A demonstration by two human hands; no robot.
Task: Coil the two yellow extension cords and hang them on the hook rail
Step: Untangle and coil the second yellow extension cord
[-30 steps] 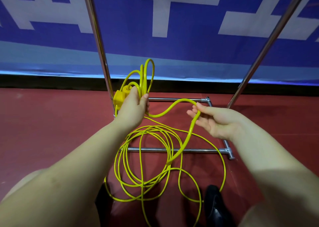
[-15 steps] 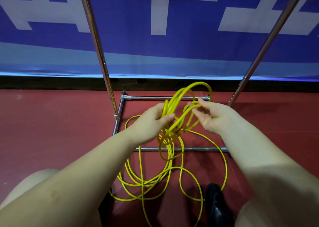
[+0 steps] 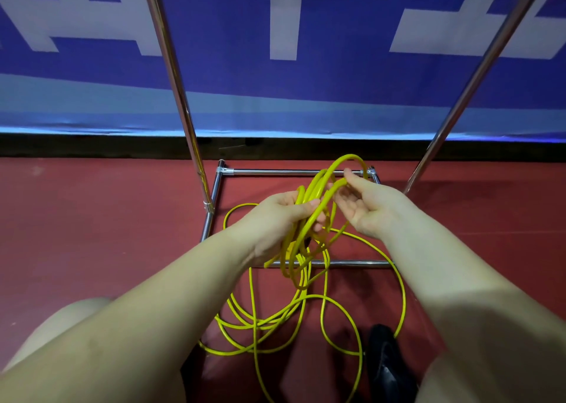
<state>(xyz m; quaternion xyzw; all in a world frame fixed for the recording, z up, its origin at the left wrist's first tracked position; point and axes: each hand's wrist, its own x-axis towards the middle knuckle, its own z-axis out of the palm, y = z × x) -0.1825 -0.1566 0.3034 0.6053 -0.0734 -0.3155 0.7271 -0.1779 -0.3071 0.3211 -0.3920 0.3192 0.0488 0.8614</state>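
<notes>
Left hand (image 3: 283,219) gripping a bunch of yellow cord (image 3: 312,219) loops; right hand (image 3: 366,208) pinching the top loop beside it. Loose cord trailing to the red floor (image 3: 92,234), over a near metal rack (image 3: 352,263) bar

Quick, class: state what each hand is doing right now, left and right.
Left hand: grips the gathered loops of the yellow cord.
Right hand: fingers pinch the newest loop at the top.

an indoor hall or sports venue: red floor (image 3: 92,234), big blue-and-white banner (image 3: 337,65), chrome rack frame (image 3: 171,65).
</notes>
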